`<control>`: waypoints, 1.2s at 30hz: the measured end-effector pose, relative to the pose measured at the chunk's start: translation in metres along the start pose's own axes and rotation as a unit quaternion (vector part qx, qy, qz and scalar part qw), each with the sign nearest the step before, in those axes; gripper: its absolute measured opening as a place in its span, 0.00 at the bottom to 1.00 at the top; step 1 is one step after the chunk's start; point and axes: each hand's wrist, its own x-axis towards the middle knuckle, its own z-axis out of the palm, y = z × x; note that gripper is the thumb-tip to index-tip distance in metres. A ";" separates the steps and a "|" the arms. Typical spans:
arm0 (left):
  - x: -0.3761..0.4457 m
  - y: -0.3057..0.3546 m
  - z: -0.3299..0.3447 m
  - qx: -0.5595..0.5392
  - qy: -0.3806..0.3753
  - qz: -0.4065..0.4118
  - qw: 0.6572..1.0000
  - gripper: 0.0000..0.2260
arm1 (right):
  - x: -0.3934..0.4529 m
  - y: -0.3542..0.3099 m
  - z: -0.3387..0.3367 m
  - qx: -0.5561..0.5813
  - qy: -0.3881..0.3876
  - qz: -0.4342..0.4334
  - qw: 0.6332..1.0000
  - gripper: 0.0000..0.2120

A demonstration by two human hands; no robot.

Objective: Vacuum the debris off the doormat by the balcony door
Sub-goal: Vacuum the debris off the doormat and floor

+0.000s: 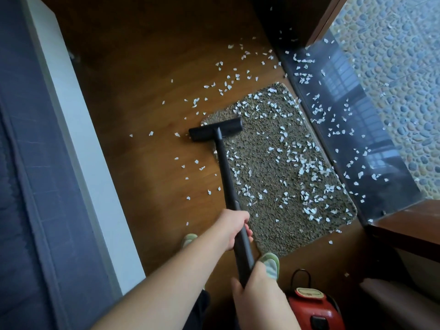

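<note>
A grey-brown shaggy doormat [266, 167] lies on the wooden floor beside the glass balcony door [352, 120]. Several small white scraps of debris [307, 167] cover the mat, the floor around it and the dark sill. A black vacuum wand [228, 177] runs from my hands to its flat black nozzle [215, 128], which sits on the mat's far left corner, partly over the floor. My left hand [234, 228] grips the wand midway. My right hand [259, 291] grips the wand lower, nearer my body.
The red vacuum body [314, 308] stands on the floor at the bottom right, by my feet in green slippers [270, 263]. A white and blue-grey bed [59, 163] runs along the left. A brown wooden ledge [409, 225] juts in at the right.
</note>
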 end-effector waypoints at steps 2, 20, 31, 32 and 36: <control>-0.002 -0.019 0.004 0.010 -0.010 -0.008 1.000 0.03 | -0.006 0.016 0.001 -0.017 0.002 0.009 1.000 0.22; 0.013 -0.002 -0.002 0.004 0.014 0.019 1.000 0.05 | 0.014 -0.004 0.003 -0.068 -0.057 0.017 0.996 0.14; 0.010 0.003 -0.009 0.003 0.015 0.012 1.000 0.01 | 0.011 -0.010 0.000 -0.067 -0.053 -0.007 0.996 0.15; 0.010 0.000 -0.009 0.006 0.020 0.010 1.000 0.01 | 0.010 -0.009 0.000 -0.066 -0.054 -0.006 0.996 0.14; 0.011 -0.003 -0.016 0.004 0.037 0.005 0.999 0.02 | 0.007 -0.012 0.001 -0.075 -0.066 -0.003 0.995 0.13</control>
